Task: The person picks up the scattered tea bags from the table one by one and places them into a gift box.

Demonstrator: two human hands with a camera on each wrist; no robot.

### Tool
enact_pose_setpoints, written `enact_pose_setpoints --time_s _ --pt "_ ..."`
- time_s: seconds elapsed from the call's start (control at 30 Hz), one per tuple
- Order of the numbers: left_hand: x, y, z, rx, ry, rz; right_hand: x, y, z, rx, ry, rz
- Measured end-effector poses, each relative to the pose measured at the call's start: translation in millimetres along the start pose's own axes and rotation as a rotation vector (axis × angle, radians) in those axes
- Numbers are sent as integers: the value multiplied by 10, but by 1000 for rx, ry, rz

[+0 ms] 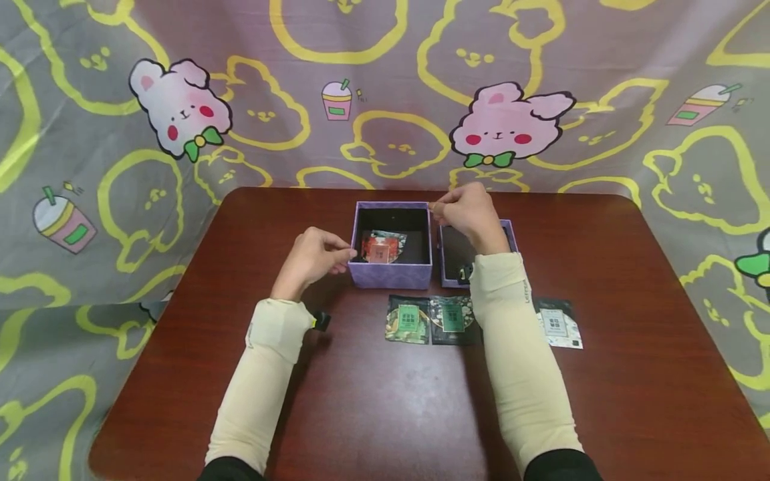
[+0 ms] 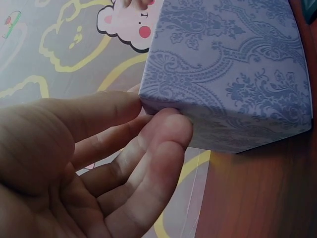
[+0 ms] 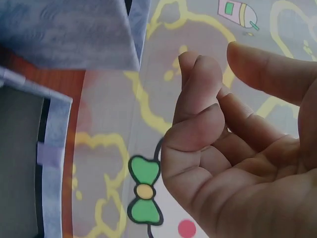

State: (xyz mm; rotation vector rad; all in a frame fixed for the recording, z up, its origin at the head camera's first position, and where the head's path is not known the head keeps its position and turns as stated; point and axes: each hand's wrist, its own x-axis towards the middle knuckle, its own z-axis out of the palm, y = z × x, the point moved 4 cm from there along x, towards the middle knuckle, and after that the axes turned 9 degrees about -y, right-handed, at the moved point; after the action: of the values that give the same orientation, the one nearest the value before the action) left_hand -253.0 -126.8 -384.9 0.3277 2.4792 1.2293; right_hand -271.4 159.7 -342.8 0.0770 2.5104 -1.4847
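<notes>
A purple patterned box [image 1: 391, 275] with a black inside stands open-topped near the table's far edge. Inside it lies a red flat packet [image 1: 380, 250], with another dark patterned packet partly under it. My left hand [image 1: 314, 259] pinches the box's left side near a corner; the left wrist view has the thumb and fingertips at that corner of the box [image 2: 223, 64]. At the far right corner is my right hand [image 1: 470, 212], its fingers bent. The right wrist view gives a gap between this hand [image 3: 223, 129] and the box [image 3: 74, 34], with nothing held.
Right of the box lies a shallower purple tray or lid [image 1: 448, 257], partly hidden by my right arm. Nearer me are a green packet [image 1: 408, 321], a dark green packet [image 1: 451, 319] and a white-and-black packet [image 1: 556, 324]. A patterned cloth [image 1: 391, 87] hangs behind the table [image 1: 373, 401].
</notes>
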Motion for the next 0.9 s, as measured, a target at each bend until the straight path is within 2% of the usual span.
enact_pose_setpoints --time_s 0.17,0.47,0.63,0.9 --pt "-21 -36 -21 -3 7 -23 -78 95 -106 8 5 -2" --pt "-11 -23 -15 0 2 -14 -239 449 -360 23 82 42" --pt "-21 -52 -22 -6 11 -8 -297 525 -427 18 93 44" --pt "-5 -20 6 -23 -2 5 -591 880 -759 -1 159 116"
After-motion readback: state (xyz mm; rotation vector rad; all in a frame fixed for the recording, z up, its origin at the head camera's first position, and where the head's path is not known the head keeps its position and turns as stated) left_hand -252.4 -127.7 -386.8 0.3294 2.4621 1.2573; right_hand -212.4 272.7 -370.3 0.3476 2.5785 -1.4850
